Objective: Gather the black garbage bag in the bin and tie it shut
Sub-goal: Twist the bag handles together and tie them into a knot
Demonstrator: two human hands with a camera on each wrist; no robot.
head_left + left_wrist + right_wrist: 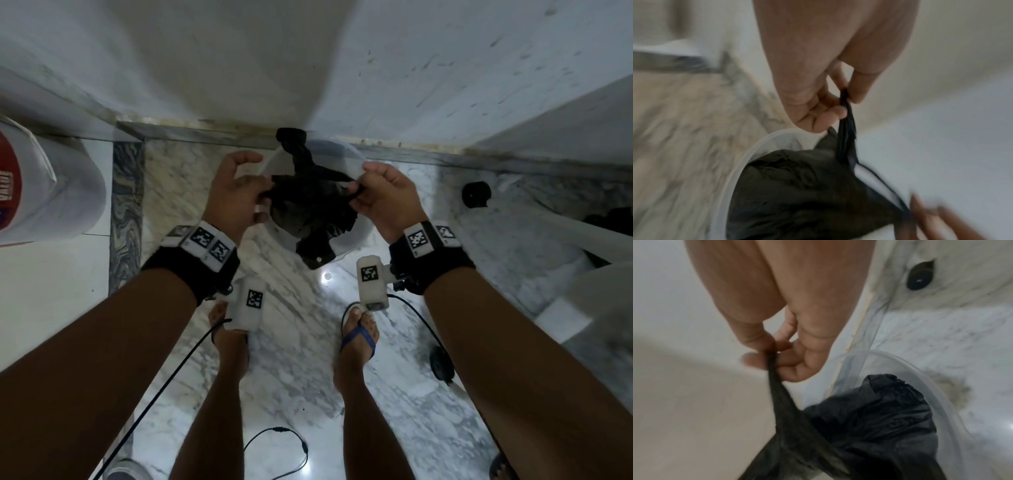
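Observation:
A black garbage bag (pixel 310 202) sits crumpled inside a clear round bin (pixel 356 236) on the marble floor by the wall corner. My left hand (pixel 239 195) pinches a twisted strand of the bag's rim at the bin's left side; in the left wrist view the strand (pixel 846 113) runs from my left hand (pixel 838 104) down to the bag (pixel 807 186). My right hand (pixel 373 195) pinches the opposite rim strand at the right. The right wrist view shows that strand (pixel 777 386) in my right hand (pixel 777 356) above the bag (pixel 879 410) and bin (pixel 941 394).
White walls meet in a corner (pixel 308 85) just behind the bin. A white container with a red label (pixel 44 181) stands at the left. A black round object (pixel 476 193) lies on the floor at the right, near white furniture (pixel 582 240). Cables (pixel 274 442) trail by my sandalled feet.

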